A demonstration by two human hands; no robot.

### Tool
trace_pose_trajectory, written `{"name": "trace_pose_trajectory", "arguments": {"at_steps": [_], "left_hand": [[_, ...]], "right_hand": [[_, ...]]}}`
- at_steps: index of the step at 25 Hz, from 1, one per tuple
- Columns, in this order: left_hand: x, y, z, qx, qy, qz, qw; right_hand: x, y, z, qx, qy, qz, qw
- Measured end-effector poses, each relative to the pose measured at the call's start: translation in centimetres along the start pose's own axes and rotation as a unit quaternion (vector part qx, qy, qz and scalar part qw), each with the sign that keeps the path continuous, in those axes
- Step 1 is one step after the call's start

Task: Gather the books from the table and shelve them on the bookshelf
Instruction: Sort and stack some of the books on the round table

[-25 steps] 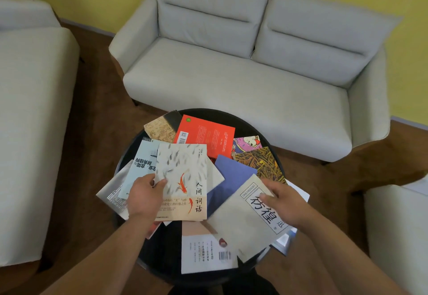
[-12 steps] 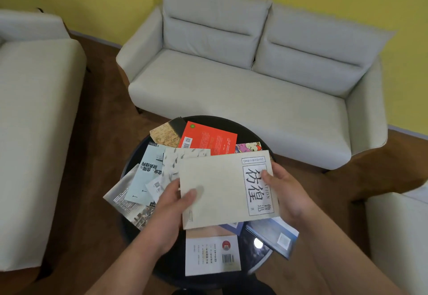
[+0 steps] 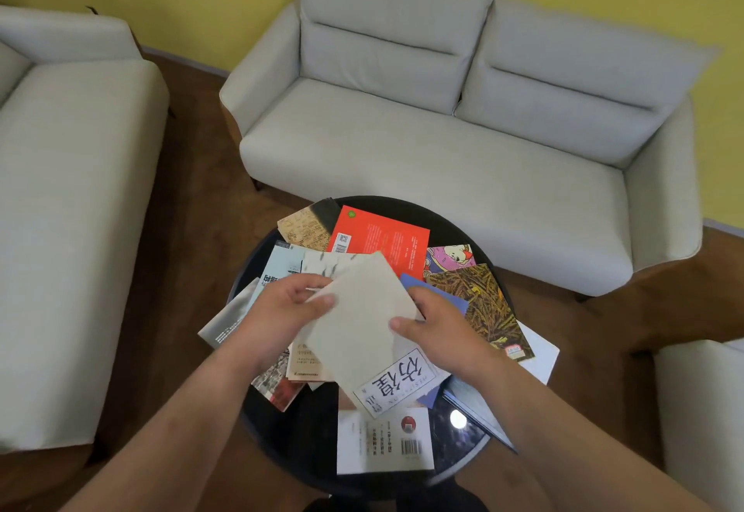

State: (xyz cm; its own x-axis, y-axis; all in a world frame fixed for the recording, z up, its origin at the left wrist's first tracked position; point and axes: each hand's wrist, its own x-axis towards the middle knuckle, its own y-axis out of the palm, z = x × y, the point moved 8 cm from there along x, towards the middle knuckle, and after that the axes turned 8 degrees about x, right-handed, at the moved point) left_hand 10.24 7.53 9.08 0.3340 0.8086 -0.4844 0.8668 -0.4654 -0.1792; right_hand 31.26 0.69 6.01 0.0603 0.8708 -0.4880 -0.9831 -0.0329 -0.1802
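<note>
Several books lie spread over a round black table (image 3: 282, 423). Both hands hold a pale grey book (image 3: 358, 334) with a black title panel, lifted over the pile. My left hand (image 3: 286, 310) grips its left edge, thumb on the cover. My right hand (image 3: 439, 330) grips its right edge. Under it lies a cream book with fish marks (image 3: 322, 262). A red book (image 3: 382, 242), a brown patterned book (image 3: 479, 302), a blue book (image 3: 439, 294) and a white book with a barcode (image 3: 382, 443) lie around. No bookshelf is in view.
A light grey two-seat sofa (image 3: 443, 141) stands behind the table. Another grey sofa (image 3: 72, 197) is at the left and a grey seat (image 3: 704, 411) at the right. The floor (image 3: 193, 205) is brown, the wall yellow.
My right hand lifted the pale grey book off the right of the pile. My left hand left the fish-marked book and took hold of the grey one. The book has turned round.
</note>
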Motion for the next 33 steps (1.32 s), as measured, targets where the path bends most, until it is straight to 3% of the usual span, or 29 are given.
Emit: {"name": "trace_pose_trajectory", "arguments": {"at_steps": [2,4,9,16,22,25,28,33], "left_hand": [[0.9,-2.0,1.8,-0.029,-0.039,-0.109,0.993],[1.4,-2.4,4.5,0.0,-0.093,-0.143,0.985],[3.0,0.2,9.3,0.076,-0.156,-0.062,0.983],[4.7,0.9,9.0,0.086,-0.159,-0.047,0.982],[4.5,0.3,10.5,-0.112,-0.233,-0.109,0.96],[4.8,0.6,10.1,-0.119,-0.224,-0.097,0.962],[5.1,1.3,9.8,-0.058,-0.2,-0.06,0.976],[4.9,1.1,10.3,-0.09,-0.214,-0.057,0.971]], "right_hand": [[0.7,0.0,-1.8,0.095,0.042,-0.034,0.994],[1.6,0.0,-3.4,0.176,0.082,-0.083,0.977],[4.8,1.0,-6.4,0.239,0.168,-0.153,0.944],[6.5,2.5,-5.9,0.124,0.131,-0.132,0.975],[7.4,4.8,-5.1,0.095,0.124,-0.123,0.98],[7.4,5.2,-5.3,0.091,0.121,-0.114,0.982],[7.2,5.6,-5.9,0.138,0.138,-0.103,0.975],[7.1,6.3,-7.6,0.28,0.186,-0.059,0.94]]}}
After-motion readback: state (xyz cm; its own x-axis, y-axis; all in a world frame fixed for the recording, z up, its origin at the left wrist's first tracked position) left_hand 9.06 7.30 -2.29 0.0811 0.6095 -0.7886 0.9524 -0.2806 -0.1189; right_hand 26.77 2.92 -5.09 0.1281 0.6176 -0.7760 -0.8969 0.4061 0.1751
